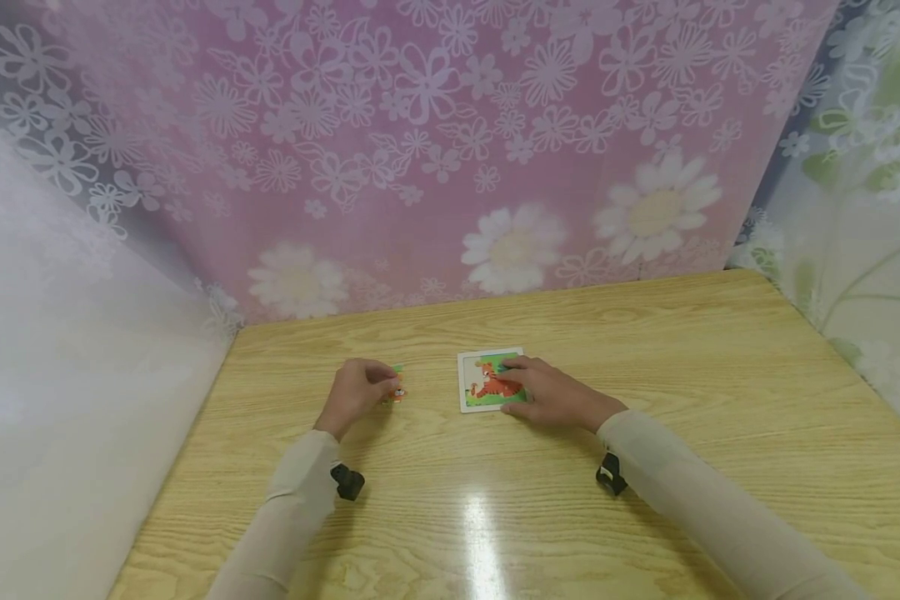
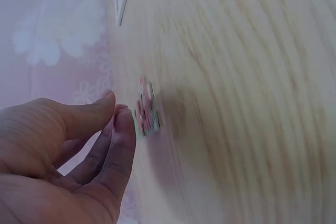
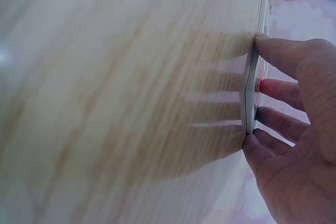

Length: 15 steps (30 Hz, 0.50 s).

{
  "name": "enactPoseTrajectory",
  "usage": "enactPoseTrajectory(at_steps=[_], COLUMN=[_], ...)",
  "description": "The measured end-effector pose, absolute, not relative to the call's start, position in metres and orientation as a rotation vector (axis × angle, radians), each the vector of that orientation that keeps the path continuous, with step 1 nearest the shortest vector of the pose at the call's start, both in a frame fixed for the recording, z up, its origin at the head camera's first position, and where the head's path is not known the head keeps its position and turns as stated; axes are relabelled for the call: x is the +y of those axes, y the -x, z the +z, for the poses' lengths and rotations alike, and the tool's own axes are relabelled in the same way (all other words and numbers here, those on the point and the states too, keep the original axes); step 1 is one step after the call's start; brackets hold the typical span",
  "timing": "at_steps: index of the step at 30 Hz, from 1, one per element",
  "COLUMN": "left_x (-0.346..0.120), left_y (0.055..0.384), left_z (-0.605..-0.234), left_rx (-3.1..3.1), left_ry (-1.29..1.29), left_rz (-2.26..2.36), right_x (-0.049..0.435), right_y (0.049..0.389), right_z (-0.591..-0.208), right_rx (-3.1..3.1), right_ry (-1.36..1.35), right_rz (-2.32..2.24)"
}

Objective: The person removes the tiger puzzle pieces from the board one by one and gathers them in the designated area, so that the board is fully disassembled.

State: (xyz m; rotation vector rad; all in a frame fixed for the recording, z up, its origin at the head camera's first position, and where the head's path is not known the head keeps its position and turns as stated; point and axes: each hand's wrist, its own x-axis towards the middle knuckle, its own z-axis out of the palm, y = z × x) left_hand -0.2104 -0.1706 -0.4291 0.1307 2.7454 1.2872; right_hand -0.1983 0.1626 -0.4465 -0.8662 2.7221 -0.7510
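A square jigsaw puzzle (image 1: 487,401) with a white border and an orange tiger on green lies on the table. My right hand (image 1: 551,392) spans its right part. In the right wrist view, the thumb and little finger hold the edges of the puzzle (image 3: 249,98), while other fingertips (image 3: 265,85) touch the picture. My left hand (image 1: 356,392) is left of the puzzle, thumb and fingertips together beside several small colourful puzzle pieces (image 1: 399,393). The left wrist view has these puzzle pieces (image 2: 147,111) just past the fingertips; I cannot tell whether one is pinched.
The wood-grain table (image 1: 420,500) runs back to a pink flowered curtain (image 1: 420,167). Pale curtains (image 1: 60,333) stand along the left and right sides. A black wrist camera (image 1: 347,482) is on the left wrist, another camera (image 1: 611,473) on the right.
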Motion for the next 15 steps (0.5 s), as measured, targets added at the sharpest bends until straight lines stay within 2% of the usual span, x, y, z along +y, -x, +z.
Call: enactPoseTrajectory(at_steps=[15], left_x=[-0.131], left_y=[0.213], left_z=[-0.427], left_rx=[2.76], left_ry=[-0.277], left_rz=[1.211], right_x=[0.163], right_y=[0.199], right_z=[-0.447], right_rx=[2.717], right_ry=[0.859], right_rz=[-0.75])
